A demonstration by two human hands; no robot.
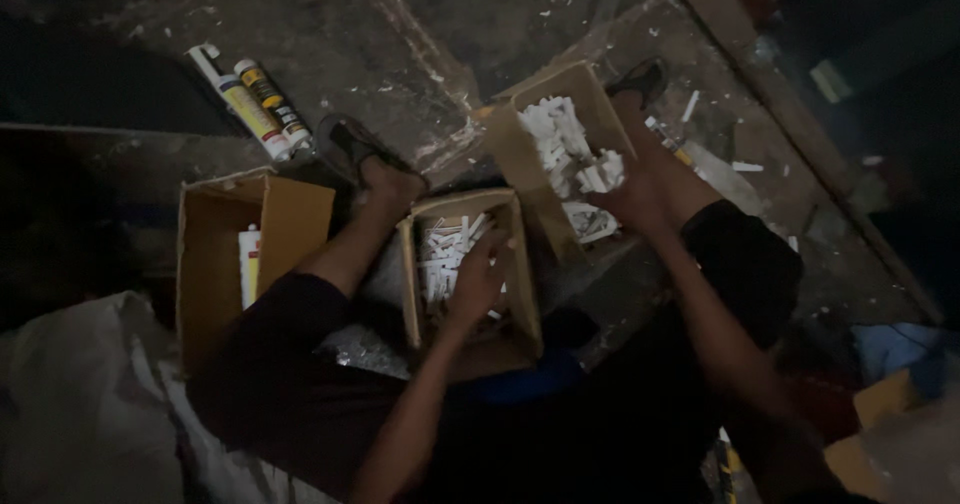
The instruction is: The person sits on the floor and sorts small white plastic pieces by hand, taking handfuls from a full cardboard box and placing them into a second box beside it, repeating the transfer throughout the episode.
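Observation:
I sit on a dark floor with my legs apart and two cardboard boxes between them. My left hand (479,274) reaches down into the middle box (522,294), fingers curled over the small white plastic pieces (440,249) inside; its grip is hidden. My right hand (628,192) is in the tilted right box (515,149) and closes on a bunch of the white pieces (598,176) at the edge of the heap (555,134). My sandalled feet (352,144) flank the boxes.
An open cardboard box (290,219) at the left holds a white tube. Two sealant cartridges (252,99) lie on the floor beyond it. A pale sack (80,404) lies at the lower left. White scraps litter the floor; yellow and blue items (890,384) sit at the lower right.

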